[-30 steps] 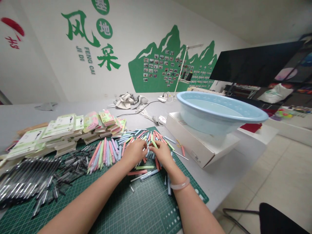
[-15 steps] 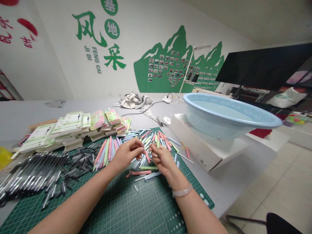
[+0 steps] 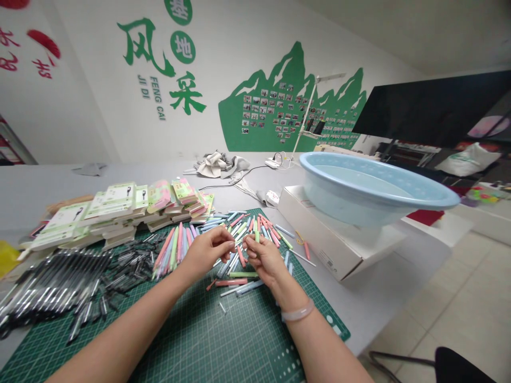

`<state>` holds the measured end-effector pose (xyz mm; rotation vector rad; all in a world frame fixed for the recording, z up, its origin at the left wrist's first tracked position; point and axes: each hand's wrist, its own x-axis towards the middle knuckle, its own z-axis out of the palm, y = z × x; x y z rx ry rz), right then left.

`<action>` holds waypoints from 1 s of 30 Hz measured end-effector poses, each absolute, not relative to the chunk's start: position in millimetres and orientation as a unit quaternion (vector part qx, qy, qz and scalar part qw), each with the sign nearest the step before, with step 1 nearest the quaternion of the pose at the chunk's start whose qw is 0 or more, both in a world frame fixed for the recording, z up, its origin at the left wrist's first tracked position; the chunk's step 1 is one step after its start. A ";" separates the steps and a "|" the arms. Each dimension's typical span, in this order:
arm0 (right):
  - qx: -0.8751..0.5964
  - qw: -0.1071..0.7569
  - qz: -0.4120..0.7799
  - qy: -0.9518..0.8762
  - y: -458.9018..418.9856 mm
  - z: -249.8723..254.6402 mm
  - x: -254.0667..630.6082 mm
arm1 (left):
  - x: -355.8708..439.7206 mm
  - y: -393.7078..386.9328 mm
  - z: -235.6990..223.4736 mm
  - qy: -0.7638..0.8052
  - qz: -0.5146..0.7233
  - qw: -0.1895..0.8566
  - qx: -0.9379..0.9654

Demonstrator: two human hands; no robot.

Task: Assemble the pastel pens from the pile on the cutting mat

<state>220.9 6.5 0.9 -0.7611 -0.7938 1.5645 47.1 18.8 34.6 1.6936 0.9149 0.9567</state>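
Note:
Over a pile of pastel pen parts (image 3: 241,275), both hands meet close together, their fingertips slightly apart. My right hand (image 3: 268,260), with a pale bangle at the wrist, is closed in a pinch; a light green pen part (image 3: 257,235) sticks up from its fingers. My left hand (image 3: 211,250) has thumb and forefinger curled together, and anything between them is too small to make out. Below the hands a pink pen barrel (image 3: 231,283) rests on the green cutting mat (image 3: 191,330). A fan of coloured pen barrels (image 3: 174,250) lies beside my left hand.
Black-and-clear pens (image 3: 59,282) and dark pen parts (image 3: 133,260) cover the mat's left side. Behind them are stacked small paper boxes (image 3: 115,205). A blue basin (image 3: 375,202) stands on a white carton (image 3: 319,239) at right. Grey cloths (image 3: 217,165) lie at the back.

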 end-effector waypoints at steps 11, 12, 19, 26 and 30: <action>-0.354 0.572 0.608 -0.421 -0.5 2.9 210.3 | 49.4 16.1 38.9 0.346 0.396 0.539 0.658; -0.346 0.566 0.624 -0.413 -0.9 3.2 210.3 | 49.6 16.2 38.3 0.338 0.400 0.549 0.651; -0.317 0.554 0.668 -0.382 -4.0 4.5 204.9 | 50.7 21.5 22.6 0.328 0.443 0.672 0.495; -0.339 0.555 0.634 -0.418 -7.6 0.9 196.8 | 54.5 23.6 18.2 0.359 0.481 0.626 0.497; -0.339 0.566 0.625 -0.417 -7.3 -1.5 195.8 | 52.9 20.7 24.3 0.384 0.481 0.521 0.592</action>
